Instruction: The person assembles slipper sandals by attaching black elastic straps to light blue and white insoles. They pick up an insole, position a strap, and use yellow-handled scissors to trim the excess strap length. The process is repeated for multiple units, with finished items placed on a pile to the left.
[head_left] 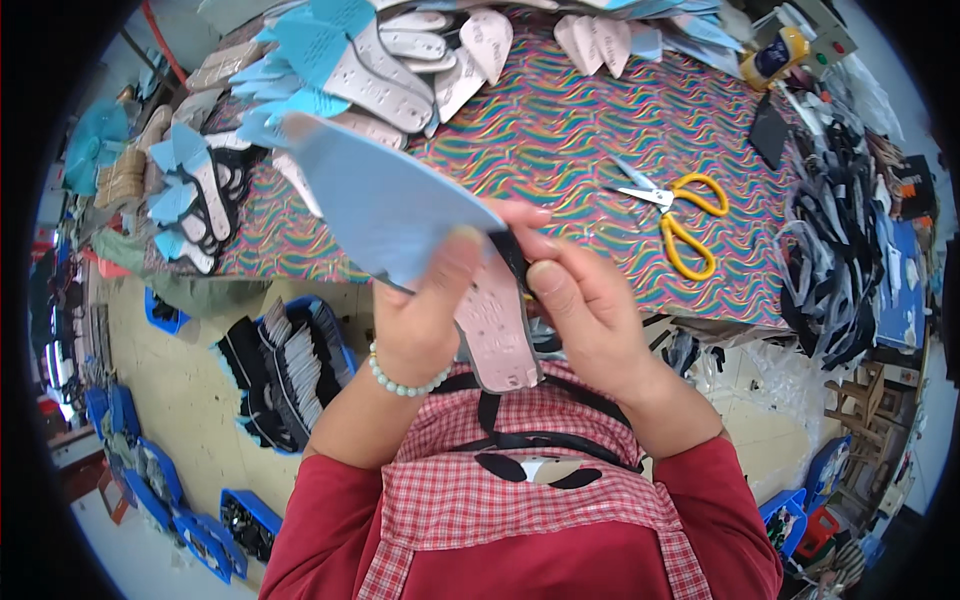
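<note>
My left hand (425,315) grips a shoe insole (497,330) with a pink underside and a blue sheet (375,200) peeling up from it toward the upper left. My right hand (585,305) pinches the same insole near its middle, where a black strap (512,255) crosses it. Both hands hold it just in front of my chest, above a red-checked apron (520,480). A bead bracelet (400,382) circles my left wrist.
A table with a wavy multicoloured cloth (580,130) holds yellow-handled scissors (675,215), stacks of pink and blue insoles (370,70), a glue bottle (775,55) and a heap of black straps (835,250). Blue crates (290,370) of parts sit on the floor at left.
</note>
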